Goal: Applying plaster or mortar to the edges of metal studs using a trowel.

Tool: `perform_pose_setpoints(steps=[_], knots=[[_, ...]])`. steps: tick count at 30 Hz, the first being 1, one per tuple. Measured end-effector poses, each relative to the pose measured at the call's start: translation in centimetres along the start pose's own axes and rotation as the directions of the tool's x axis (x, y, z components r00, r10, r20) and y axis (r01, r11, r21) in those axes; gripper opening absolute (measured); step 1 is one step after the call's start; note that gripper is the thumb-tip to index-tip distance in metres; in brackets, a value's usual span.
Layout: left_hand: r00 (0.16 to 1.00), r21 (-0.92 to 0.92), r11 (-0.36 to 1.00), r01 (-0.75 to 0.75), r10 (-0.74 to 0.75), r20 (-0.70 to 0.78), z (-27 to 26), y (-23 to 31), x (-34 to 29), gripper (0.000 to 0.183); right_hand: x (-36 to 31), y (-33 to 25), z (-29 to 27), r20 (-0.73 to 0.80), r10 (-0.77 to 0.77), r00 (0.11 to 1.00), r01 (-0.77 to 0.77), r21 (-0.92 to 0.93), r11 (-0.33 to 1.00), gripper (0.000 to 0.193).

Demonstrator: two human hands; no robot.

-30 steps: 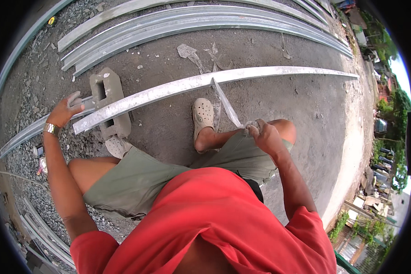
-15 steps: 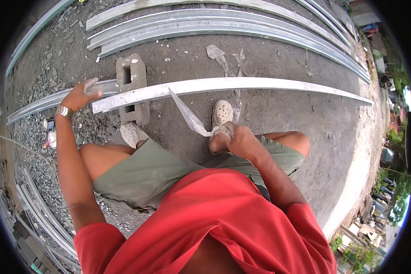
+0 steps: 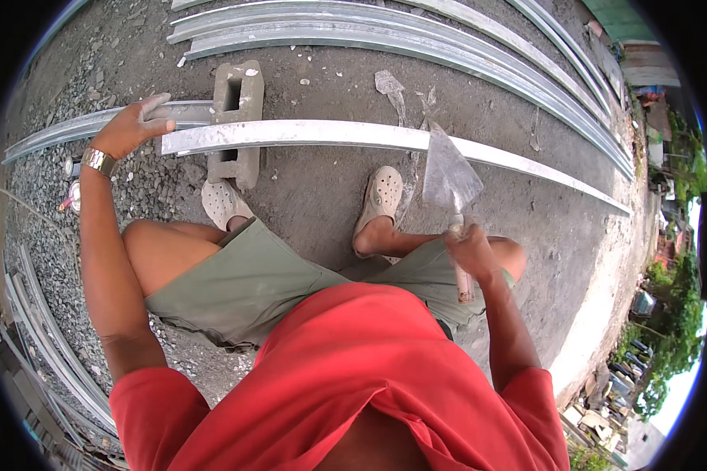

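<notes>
Step in hand: judging by the poses, working over the white-smeared bar (image 3: 314,133) with the trowel (image 3: 452,184), one hand at the bar's end and one on the tool
Next move: any stroke along the bar would seem to call for a flat blade and a steady left end
Bar: lies crosswise in front of the person, its left part over the hollow block (image 3: 249,94), its right part running away over the ground
Trowel: blade points away from the body, its tip overlapping the bar in view; whether they touch I cannot tell
Right hand (image 3: 473,247): fingers curled around the trowel handle near the blade, the handle's butt sticking out toward the body, elbow bent
Left hand (image 3: 133,129): arm reaching forward, fingers straight, thumb spread toward the bar's left end, grasping nothing; contact with the bar or the grey channel (image 3: 63,133) is unclear
</notes>
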State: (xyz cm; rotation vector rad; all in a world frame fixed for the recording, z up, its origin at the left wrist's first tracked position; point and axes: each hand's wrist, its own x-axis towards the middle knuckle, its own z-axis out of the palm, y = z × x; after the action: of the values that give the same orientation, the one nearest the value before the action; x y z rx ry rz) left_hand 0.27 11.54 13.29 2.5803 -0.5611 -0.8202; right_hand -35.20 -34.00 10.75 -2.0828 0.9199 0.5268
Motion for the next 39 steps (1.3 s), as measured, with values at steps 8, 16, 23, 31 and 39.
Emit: perform_pose_setpoints(steps=[8,16,23,31,39], knots=[[0.992,0.027,0.992,0.122,-0.121,-0.033,1.3,-3.6,-0.5,0.087,2.4,-5.5,2.8,0.071,-0.205,0.976,0.211,-0.075,0.975,0.035],[0.993,-0.011,0.996,0.094,-0.095,-0.066,0.2,-2.4,-2.5,0.087,3.9,5.9,-7.6,0.045,-0.15,0.988,0.156,-0.182,0.971,0.012],[0.998,-0.028,1.0,-0.009,0.008,-0.055,0.8,-0.5,-1.2,0.083,3.2,-6.7,6.2,0.138,-0.156,0.978,0.149,0.06,0.987,0.038],[0.989,0.022,0.998,0.057,-0.053,-0.139,0.9,-2.4,-3.1,0.08,4.7,3.9,-3.3,-0.184,-0.077,0.98,0.083,0.024,0.996,0.024],[0.996,-0.055,0.998,-0.02,0.015,-0.088,0.6,-0.8,-1.4,0.084,2.5,-4.6,8.3,0.013,-0.284,0.959,0.284,-0.119,0.952,0.04]])
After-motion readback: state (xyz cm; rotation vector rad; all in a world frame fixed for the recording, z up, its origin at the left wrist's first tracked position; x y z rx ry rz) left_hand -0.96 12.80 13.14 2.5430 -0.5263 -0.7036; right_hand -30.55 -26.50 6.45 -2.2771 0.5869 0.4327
